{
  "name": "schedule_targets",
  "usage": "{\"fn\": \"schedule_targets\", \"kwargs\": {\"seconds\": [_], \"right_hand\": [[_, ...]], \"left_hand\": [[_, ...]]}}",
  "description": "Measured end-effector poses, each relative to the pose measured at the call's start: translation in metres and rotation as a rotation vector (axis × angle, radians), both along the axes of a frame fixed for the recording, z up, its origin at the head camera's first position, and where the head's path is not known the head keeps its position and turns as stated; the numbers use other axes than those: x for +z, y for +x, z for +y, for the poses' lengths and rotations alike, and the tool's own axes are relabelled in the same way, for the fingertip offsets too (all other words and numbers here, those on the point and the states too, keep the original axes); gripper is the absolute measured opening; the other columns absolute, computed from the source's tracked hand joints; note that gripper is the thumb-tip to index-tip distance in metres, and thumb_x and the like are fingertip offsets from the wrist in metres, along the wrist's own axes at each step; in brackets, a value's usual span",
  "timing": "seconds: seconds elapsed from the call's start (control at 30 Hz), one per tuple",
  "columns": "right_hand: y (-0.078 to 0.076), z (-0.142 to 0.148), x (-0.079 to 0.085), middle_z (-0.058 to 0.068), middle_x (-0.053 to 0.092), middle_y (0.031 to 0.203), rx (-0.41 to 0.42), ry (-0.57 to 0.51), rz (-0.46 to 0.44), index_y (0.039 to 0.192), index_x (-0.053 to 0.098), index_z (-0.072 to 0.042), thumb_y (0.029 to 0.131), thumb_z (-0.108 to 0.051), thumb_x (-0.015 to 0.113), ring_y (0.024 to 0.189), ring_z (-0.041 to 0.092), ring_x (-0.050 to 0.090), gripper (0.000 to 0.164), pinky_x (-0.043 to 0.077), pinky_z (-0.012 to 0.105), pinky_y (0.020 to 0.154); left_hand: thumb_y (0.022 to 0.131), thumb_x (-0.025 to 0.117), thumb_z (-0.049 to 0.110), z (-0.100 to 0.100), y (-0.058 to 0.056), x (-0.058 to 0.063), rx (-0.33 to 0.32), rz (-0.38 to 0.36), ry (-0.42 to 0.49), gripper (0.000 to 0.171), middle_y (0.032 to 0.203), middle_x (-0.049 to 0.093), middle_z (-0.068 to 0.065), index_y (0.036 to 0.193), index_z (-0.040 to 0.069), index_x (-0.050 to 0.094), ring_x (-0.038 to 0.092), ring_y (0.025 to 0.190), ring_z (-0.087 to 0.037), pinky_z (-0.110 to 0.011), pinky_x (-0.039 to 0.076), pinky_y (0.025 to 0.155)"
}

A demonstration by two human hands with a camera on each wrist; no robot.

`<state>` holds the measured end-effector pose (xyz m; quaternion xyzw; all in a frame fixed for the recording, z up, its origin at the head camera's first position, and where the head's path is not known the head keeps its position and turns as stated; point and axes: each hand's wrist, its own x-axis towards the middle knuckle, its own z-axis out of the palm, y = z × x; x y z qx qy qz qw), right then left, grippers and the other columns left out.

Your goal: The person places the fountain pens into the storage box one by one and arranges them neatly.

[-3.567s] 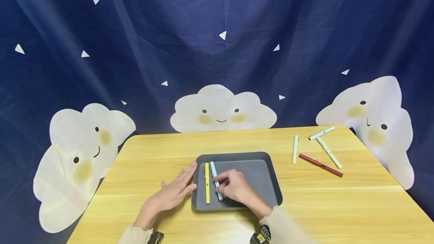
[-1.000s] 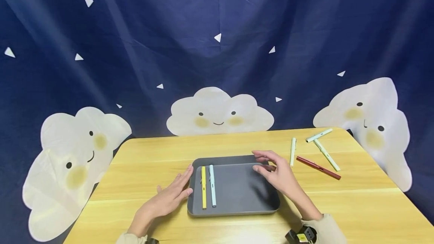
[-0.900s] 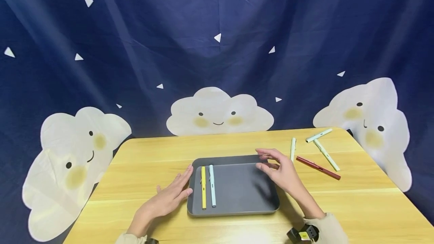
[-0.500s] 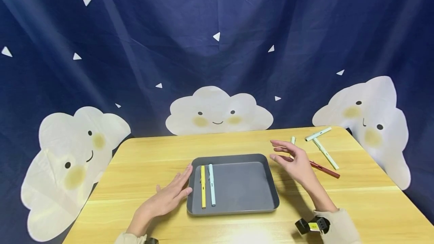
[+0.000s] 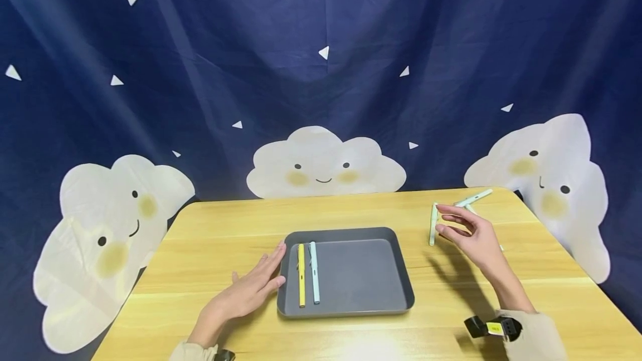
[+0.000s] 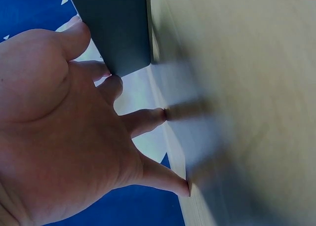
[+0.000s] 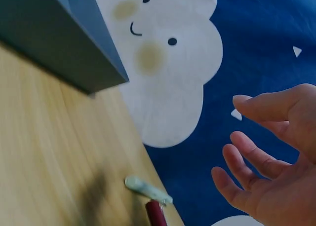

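My left hand (image 5: 243, 297) lies with fingers extended against the left side of a dark grey tray (image 5: 361, 274). Inside the tray a yellow pen (image 5: 301, 276) and a light blue pen (image 5: 314, 273) lie side by side, roughly parallel. Off to the right, my right hand (image 5: 476, 243) hovers above the table, thumb and fingers apart, holding nothing. Closest to its fingertips is a pale green pen (image 5: 433, 230). A dark red pen (image 7: 156, 214) shows in the right wrist view; in the head view that hand hides it.
Behind the right hand a pale blue pen (image 5: 476, 197) lies near the far right corner of the wooden table (image 5: 225, 227). Another pale green pen (image 5: 469, 208) is mostly covered by the hand. A dark blue curtain (image 5: 281, 43) with cloud faces hangs behind the table.
My right hand has left the light blue pen, now straightened beside the yellow one, and moved right across the tray to the loose pens. The left hand keeps its place at the tray.
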<state>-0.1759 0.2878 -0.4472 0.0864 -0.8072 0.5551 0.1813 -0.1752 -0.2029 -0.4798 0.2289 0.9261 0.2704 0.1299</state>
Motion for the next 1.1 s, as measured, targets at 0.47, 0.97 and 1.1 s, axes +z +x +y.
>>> {"fn": "schedule_targets", "kwargs": {"seconds": [0.47, 0.97, 1.1], "right_hand": [[0.016, 0.035, -0.029, 0.006, 0.063, 0.122, -0.108, 0.284, 0.089, 0.125, 0.068, 0.000, 0.085, 0.007, 0.079, 0.105, -0.008, 0.052, 0.042, 0.047, 0.006, 0.083], [0.008, 0.051, -0.048, 0.025, 0.066, 0.107, -0.173, 0.524, 0.044, 0.112, 0.071, -0.001, 0.076, 0.008, 0.085, 0.094, 0.045, 0.068, 0.040, 0.056, 0.033, 0.070], [0.006, 0.051, -0.051, 0.020, 0.071, 0.100, -0.192, 0.535, 0.026, 0.107, 0.072, -0.004, 0.076, 0.008, 0.085, 0.087, 0.040, 0.070, 0.036, 0.053, 0.037, 0.067]], "left_hand": [[0.111, 0.042, 0.042, 0.001, 0.000, 0.000, -0.011, -0.002, 0.008, 0.068, 0.171, 0.008, 0.005, 0.167, 0.026, 0.008, 0.017, 0.153, -0.043, -0.092, -0.004, 0.093], [0.110, 0.043, 0.043, -0.001, 0.000, 0.000, -0.008, 0.017, 0.000, 0.068, 0.171, 0.009, 0.005, 0.167, 0.025, 0.009, 0.018, 0.153, -0.043, -0.092, -0.003, 0.093], [0.110, 0.043, 0.043, 0.000, 0.001, 0.001, -0.010, 0.017, 0.003, 0.068, 0.171, 0.009, 0.005, 0.167, 0.024, 0.010, 0.018, 0.153, -0.043, -0.092, -0.003, 0.093]]}}
